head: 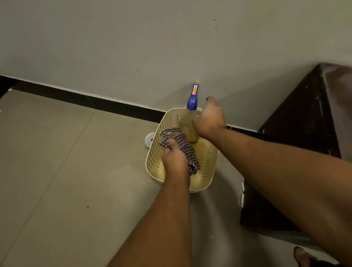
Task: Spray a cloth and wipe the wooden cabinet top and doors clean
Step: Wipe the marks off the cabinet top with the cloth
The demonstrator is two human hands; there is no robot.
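Left hand [174, 158] clutching checked cloth [181, 146] inside basket [206, 165]; right hand [210, 118] beside spray bottle [191, 106], grip unclear.

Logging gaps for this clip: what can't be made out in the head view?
- Spray bottle: the right hand covers its body, so the grip and liquid level are unclear.
- Cloth: partly under the left hand.
- Basket floor: mostly hidden by hands and cloth.
- Cabinet: cut off at the right edge; top blurred.
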